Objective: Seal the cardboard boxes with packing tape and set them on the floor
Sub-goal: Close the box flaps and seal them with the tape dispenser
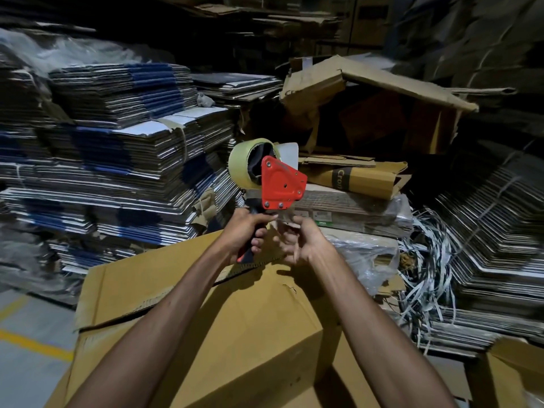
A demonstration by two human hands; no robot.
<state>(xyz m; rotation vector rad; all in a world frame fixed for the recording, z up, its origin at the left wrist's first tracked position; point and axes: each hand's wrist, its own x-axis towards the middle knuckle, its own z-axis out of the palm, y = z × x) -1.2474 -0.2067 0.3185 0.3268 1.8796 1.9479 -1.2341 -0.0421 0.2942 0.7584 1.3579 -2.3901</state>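
My left hand (245, 234) grips the black handle of a red tape dispenser (281, 184), held upright at chest height. A roll of pale packing tape (240, 163) sits on its far side. My right hand (297, 237) is just right of the handle, its fingers pinching the clear tape end under the red plate. Below both arms stands a large brown cardboard box (250, 334). Its top flaps lie down with an open seam running across, and one flap juts out to the left.
Tall stacks of flattened cartons (117, 142) fill the left and the right (494, 245). A crushed open carton (368, 104) and plastic-wrapped bundles (359, 251) lie behind the box. Grey floor with yellow lines (32, 343) shows at lower left. Another box corner (512, 375) sits lower right.
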